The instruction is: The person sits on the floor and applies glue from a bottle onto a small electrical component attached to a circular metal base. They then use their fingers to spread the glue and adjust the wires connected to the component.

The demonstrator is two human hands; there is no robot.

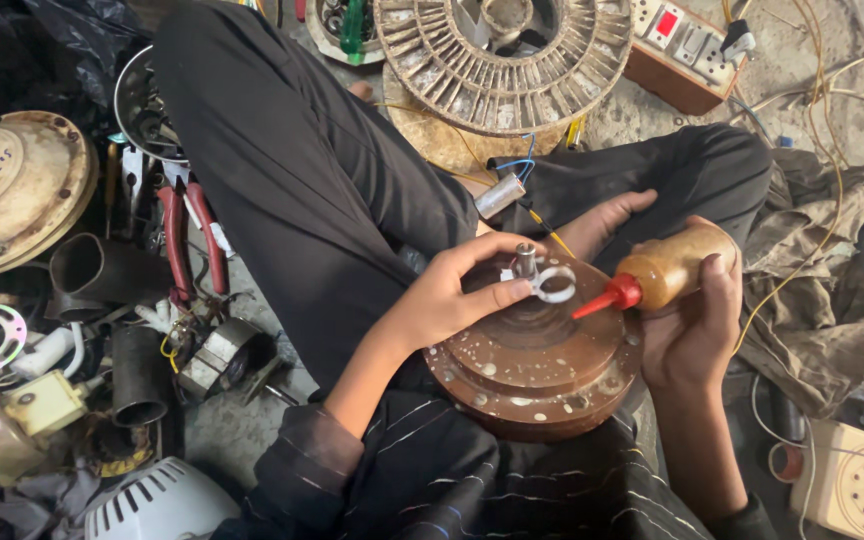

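A round brown motor housing [537,365], flecked with pale spots, rests on my lap. Its short metal shaft [525,260] stands up at the centre. My left hand [452,295] lies across the housing's top and pinches a small white ring [555,284] beside the shaft. My right hand [692,325] grips a brown squeeze bottle [674,267], tilted so that its red nozzle [607,298] points down at the housing, just right of the ring.
I sit cross-legged in dark trousers [302,180] on a dirty floor. Red-handled pliers [192,240], dark metal tubes [102,270] and a tan motor cover [12,190] lie left. A ribbed round part [502,60] and a socket board [687,45] lie ahead. Crumpled cloth [822,300] sits right.
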